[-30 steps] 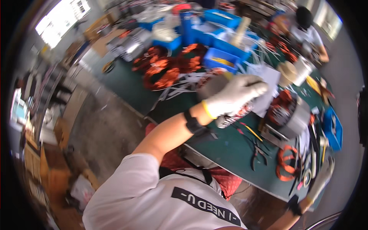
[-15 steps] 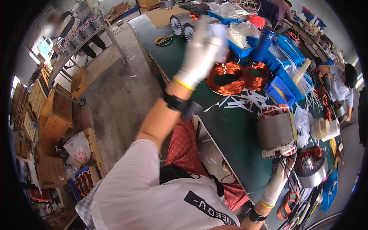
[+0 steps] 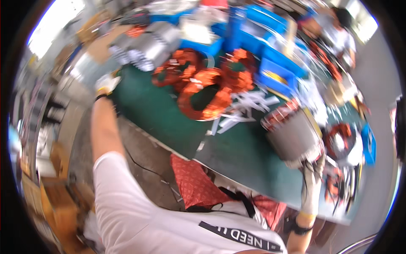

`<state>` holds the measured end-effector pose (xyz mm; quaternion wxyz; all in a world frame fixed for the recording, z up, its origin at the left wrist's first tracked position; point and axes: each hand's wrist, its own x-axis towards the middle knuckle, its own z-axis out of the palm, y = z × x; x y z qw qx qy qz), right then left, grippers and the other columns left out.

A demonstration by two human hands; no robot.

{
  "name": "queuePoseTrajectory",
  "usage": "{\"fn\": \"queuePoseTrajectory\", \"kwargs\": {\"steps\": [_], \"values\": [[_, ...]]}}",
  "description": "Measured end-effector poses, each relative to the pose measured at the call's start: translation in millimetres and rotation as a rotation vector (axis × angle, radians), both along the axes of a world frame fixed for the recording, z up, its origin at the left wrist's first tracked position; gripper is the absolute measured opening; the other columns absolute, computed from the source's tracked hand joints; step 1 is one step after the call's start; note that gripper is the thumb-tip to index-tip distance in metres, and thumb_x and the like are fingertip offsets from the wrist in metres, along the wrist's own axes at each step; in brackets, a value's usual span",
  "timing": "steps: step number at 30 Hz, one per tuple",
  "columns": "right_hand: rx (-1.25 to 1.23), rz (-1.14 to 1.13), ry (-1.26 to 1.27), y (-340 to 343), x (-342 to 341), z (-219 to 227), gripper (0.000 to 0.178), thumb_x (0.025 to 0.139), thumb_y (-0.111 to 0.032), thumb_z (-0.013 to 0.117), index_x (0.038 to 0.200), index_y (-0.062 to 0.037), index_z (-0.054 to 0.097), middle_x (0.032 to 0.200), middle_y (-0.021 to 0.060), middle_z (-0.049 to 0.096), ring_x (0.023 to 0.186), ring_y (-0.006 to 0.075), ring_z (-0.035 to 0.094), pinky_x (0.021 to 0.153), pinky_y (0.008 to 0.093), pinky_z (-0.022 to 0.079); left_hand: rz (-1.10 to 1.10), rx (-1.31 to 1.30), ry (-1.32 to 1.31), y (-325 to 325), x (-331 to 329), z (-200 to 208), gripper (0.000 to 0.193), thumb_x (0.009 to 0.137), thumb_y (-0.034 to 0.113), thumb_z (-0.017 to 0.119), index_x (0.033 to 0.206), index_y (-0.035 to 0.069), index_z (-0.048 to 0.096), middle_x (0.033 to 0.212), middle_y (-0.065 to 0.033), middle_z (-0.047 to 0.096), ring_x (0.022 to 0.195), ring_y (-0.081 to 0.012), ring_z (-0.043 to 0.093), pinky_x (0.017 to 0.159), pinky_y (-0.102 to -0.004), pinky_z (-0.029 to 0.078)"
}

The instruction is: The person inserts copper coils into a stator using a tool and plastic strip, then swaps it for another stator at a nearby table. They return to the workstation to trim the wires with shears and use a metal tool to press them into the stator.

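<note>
My left hand (image 3: 108, 84), in a white glove, reaches out to the far left edge of the green-topped table (image 3: 148, 106). It is smeared by motion, so its fingers and anything in them cannot be made out. My right hand (image 3: 312, 169), also gloved, is at the near end of a grey cylindrical motor stator (image 3: 292, 137) with copper windings. Its fingers are hidden against the stator's windings and leads. Between my hands lie several copper wire coils (image 3: 198, 108) and a scatter of white paper strips (image 3: 247, 106).
Two more grey stator cores (image 3: 154, 44) stand at the back left. Blue bins (image 3: 277, 78) line the back, beside a blue cylinder (image 3: 233, 29). Another wound stator (image 3: 341, 139) stands right of my right hand. A person (image 3: 338, 38) works at the far right.
My left hand has swung left, from above the copper coils to the table's left edge. The view has turned, while my right hand stays at the stator.
</note>
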<state>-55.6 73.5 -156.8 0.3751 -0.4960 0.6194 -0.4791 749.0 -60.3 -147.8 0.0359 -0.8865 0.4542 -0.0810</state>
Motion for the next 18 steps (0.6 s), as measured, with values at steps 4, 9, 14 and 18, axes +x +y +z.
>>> {"fn": "queuePoseTrajectory", "kwargs": {"steps": [4,9,14,18], "values": [[-0.048,0.084,-0.126,4,41,45,0.077,0.091,-0.001,0.057,0.155,-0.0119,0.014,0.138,0.0128,0.046,0.110,0.0174,0.052,0.092,0.0291,0.045,-0.127,0.043,0.060,29,26,-1,0.057,0.086,0.053,0.055,0.103,0.000,0.067,0.104,-0.0251,0.067,0.102,-0.0409,0.063,0.087,-0.0484,0.049],[-0.199,0.170,-0.225,4,35,42,0.076,0.094,-0.004,0.058,0.155,-0.0144,0.014,0.134,0.0129,0.048,0.112,0.0168,0.052,0.092,0.0290,0.046,-0.167,-0.070,0.118,80,-60,14,0.043,0.092,0.044,0.055,0.098,0.002,0.066,0.097,-0.0225,0.067,0.097,-0.0397,0.064,0.085,-0.0466,0.048],[-0.043,0.217,0.032,16,28,74,0.060,0.096,-0.012,0.058,0.149,-0.0030,0.031,0.132,0.0062,0.050,0.114,0.0128,0.049,0.097,0.0254,0.041,-0.399,-0.414,0.403,150,-223,87,0.018,0.093,0.013,0.057,0.099,-0.003,0.063,0.078,-0.0175,0.061,0.072,-0.0277,0.060,0.068,-0.0369,0.046],[-0.180,-0.129,-0.139,-4,3,114,0.031,0.093,-0.011,0.057,0.120,0.0021,0.062,0.088,0.0017,0.062,0.076,0.0095,0.054,0.072,0.0227,0.046,-0.867,-0.526,0.662,122,-385,132,0.028,0.088,0.006,0.060,0.116,0.002,0.062,0.085,-0.0149,0.062,0.074,-0.0284,0.060,0.071,-0.0360,0.049]]}}
